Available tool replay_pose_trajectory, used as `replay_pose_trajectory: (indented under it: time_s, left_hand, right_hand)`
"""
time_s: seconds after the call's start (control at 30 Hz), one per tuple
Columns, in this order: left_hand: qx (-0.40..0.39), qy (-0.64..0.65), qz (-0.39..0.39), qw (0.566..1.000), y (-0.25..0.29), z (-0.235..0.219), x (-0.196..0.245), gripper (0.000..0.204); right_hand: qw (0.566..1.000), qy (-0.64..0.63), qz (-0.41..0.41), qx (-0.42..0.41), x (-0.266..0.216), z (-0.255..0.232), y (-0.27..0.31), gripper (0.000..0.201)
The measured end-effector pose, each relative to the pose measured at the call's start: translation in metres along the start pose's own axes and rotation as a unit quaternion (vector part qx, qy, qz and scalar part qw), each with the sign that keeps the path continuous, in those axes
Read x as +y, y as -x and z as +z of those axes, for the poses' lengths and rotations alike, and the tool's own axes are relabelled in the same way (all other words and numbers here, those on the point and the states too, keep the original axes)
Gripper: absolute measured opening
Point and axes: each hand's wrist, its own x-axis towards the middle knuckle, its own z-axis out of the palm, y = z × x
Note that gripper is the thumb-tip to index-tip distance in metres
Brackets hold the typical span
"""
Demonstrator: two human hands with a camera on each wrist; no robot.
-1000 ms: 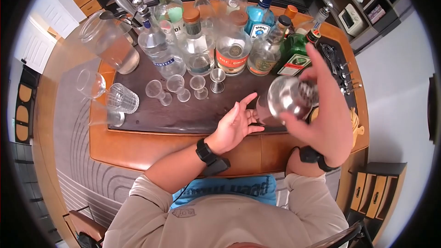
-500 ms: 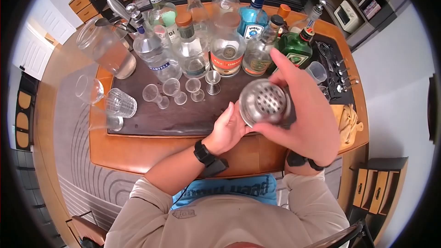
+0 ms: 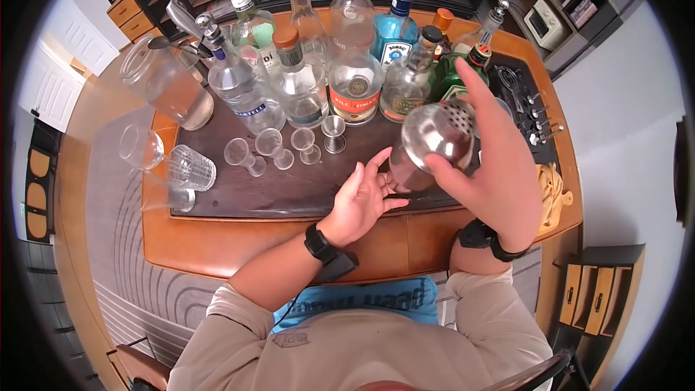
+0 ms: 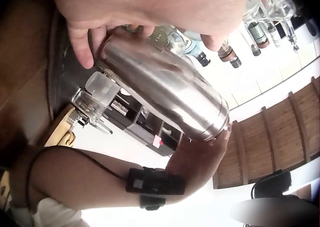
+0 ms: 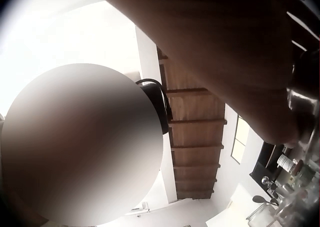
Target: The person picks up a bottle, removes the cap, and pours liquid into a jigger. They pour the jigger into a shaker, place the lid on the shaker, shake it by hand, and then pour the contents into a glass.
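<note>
Silver steel, dome-topped shaker [image 3: 434, 137], tilted: right hand [image 3: 501, 177] gripping its perforated end, left hand [image 3: 360, 208], fingers loosely spread, by its base; best steady both ends!

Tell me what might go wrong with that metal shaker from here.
1. Its perforated top is uncovered, so any liquid inside, which I can't see, could splash out if the shaker tips.
2. The right grip holds it near the top, while the left grip has its fingers spread by the base, not wrapped round it; the smooth metal might slip.
3. The green bottle stands just behind; a wide swing could knock it.
</note>
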Motion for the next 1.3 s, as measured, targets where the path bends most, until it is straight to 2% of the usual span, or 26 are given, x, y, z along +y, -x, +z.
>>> replay_pose_trajectory:
  time_s: [0.07,0.13,0.2,0.27,0.33,0.4,0.47,0.5,0.6,0.63,0.67,0.73,0.77,0.8,0.87,0.9,0.93,1.0,1.03,1.07,1.13,1.17,1.2,1.27,1.3]
  left_hand:
    - [0.0,-0.008,0.002,1.0,-0.001,0.003,0.001,0.088]
    - [-0.008,-0.006,0.007,1.0,-0.001,0.01,0.001,0.089]
    - [0.021,-0.036,0.035,0.999,0.002,0.035,0.013,0.09]
    - [0.027,-0.04,0.034,0.998,0.0,0.022,0.006,0.089]
    - [0.013,-0.001,0.0,1.0,0.0,0.004,0.001,0.088]
    - [0.002,-0.001,0.001,1.0,0.001,-0.001,0.0,0.087]
    - [-0.012,-0.003,0.005,1.0,-0.001,0.003,0.0,0.086]
    - [0.003,0.013,-0.001,1.0,0.001,0.011,0.0,0.085]
    - [0.01,-0.037,0.026,0.999,0.002,0.024,0.008,0.085]
    - [-0.024,0.0,-0.01,1.0,-0.001,-0.006,-0.005,0.085]
    - [-0.023,0.0,-0.01,1.0,0.0,-0.006,-0.005,0.085]
    - [-0.024,-0.004,-0.002,1.0,0.0,-0.006,-0.003,0.086]
    - [-0.014,-0.006,-0.001,1.0,0.0,-0.002,-0.002,0.087]
    - [-0.008,-0.009,-0.001,1.0,0.0,0.003,-0.001,0.087]
    - [-0.002,0.002,0.011,1.0,0.0,0.016,0.002,0.087]
    - [-0.002,0.002,0.01,1.0,0.001,0.021,0.004,0.087]
    - [0.007,-0.02,0.016,1.0,0.002,0.025,0.006,0.087]
    - [0.016,-0.044,0.019,0.999,0.004,0.018,0.005,0.087]
    - [-0.006,-0.027,0.004,1.0,0.002,0.003,0.0,0.088]
    - [-0.028,-0.01,-0.009,1.0,0.0,0.0,0.001,0.088]
    - [-0.026,-0.011,-0.007,1.0,0.0,-0.002,-0.001,0.088]
    - [-0.023,-0.002,0.004,1.0,-0.002,0.003,-0.001,0.088]
    - [-0.021,0.006,0.014,1.0,-0.003,0.008,-0.001,0.088]
    - [-0.001,0.008,-0.015,1.0,0.003,0.017,0.005,0.088]
    - [-0.01,-0.022,0.003,1.0,0.003,0.019,0.006,0.088]
  right_hand:
    - [0.999,-0.005,-0.032,-0.034,0.002,-0.009,0.004,0.103]
    - [0.995,-0.037,-0.061,-0.069,-0.001,-0.007,0.004,0.102]
    - [0.99,-0.014,-0.105,-0.098,-0.008,0.0,0.001,0.102]
    - [0.992,0.013,-0.095,-0.088,-0.004,0.002,-0.001,0.1]
    - [0.998,0.025,-0.057,0.021,0.005,0.004,0.0,0.096]
    - [0.999,0.021,-0.042,0.021,0.002,-0.005,0.003,0.094]
    - [0.996,-0.012,-0.034,-0.075,-0.005,-0.014,0.007,0.1]
    - [0.992,-0.023,-0.081,-0.091,-0.007,-0.011,0.008,0.1]
    - [0.992,0.004,-0.094,-0.081,-0.01,0.002,0.0,0.099]
    - [0.995,0.009,-0.099,-0.029,-0.004,0.009,-0.002,0.099]
    - [0.995,0.008,-0.098,-0.03,-0.003,0.008,-0.001,0.099]
    - [1.0,0.011,-0.009,0.008,0.0,0.003,0.0,0.095]
    - [0.999,-0.019,-0.047,0.006,0.003,0.0,0.001,0.097]
    - [0.999,-0.019,-0.051,0.006,0.001,-0.002,0.004,0.097]
    - [0.992,-0.036,-0.064,-0.1,-0.008,-0.009,0.009,0.103]
    - [0.99,-0.025,-0.095,-0.1,-0.01,-0.004,0.006,0.103]
    - [0.991,-0.025,-0.092,-0.099,-0.009,-0.001,0.003,0.103]
    - [0.995,-0.013,-0.092,-0.04,-0.004,0.007,-0.002,0.102]
    - [0.995,0.031,-0.092,0.005,0.005,0.01,0.001,0.103]
    - [0.995,0.032,-0.093,0.005,0.005,0.005,0.002,0.103]
    - [0.999,-0.02,-0.021,-0.036,0.001,-0.008,0.004,0.104]
    - [0.995,-0.039,-0.068,-0.069,0.001,-0.013,0.005,0.104]
    - [0.994,-0.038,-0.069,-0.07,-0.002,-0.01,0.005,0.104]
    - [0.986,-0.019,-0.125,-0.104,-0.013,-0.001,0.004,0.102]
    - [0.988,-0.026,-0.132,-0.079,-0.009,0.006,0.002,0.101]
